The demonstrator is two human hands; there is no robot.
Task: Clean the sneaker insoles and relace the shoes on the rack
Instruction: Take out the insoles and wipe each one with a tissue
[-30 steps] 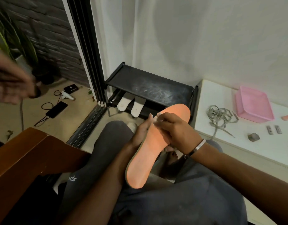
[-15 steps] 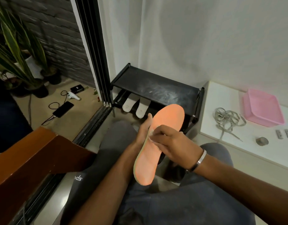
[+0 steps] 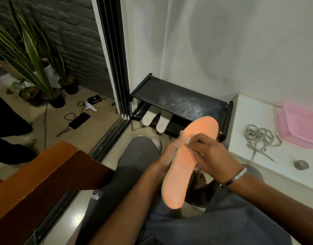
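An orange insole (image 3: 180, 177) stands tilted above my lap, toe end pointing up toward the rack. My left hand (image 3: 170, 152) grips its left edge from behind, thumb up along the rim. My right hand (image 3: 210, 156) lies across the insole's upper middle and pinches a small white wipe (image 3: 188, 140) against the orange surface. The black shoe rack (image 3: 178, 101) stands against the wall beyond, with a pair of white shoes (image 3: 154, 118) on its lower shelf. Loose grey laces (image 3: 258, 137) lie in a heap on the white platform (image 3: 244, 110) to the right.
A pink tray (image 3: 300, 128) and a small grey roll (image 3: 301, 164) sit on the white platform. A brown wooden edge (image 3: 37, 183) is at my left. Beyond the sliding door track are potted plants (image 3: 34, 68), a phone on a cable (image 3: 79, 120) and another person's dark leg (image 3: 9, 131).
My right hand with the wipe slid down the insole and back up toward the toe. The view shifted, and the blurred hand at far left is gone.
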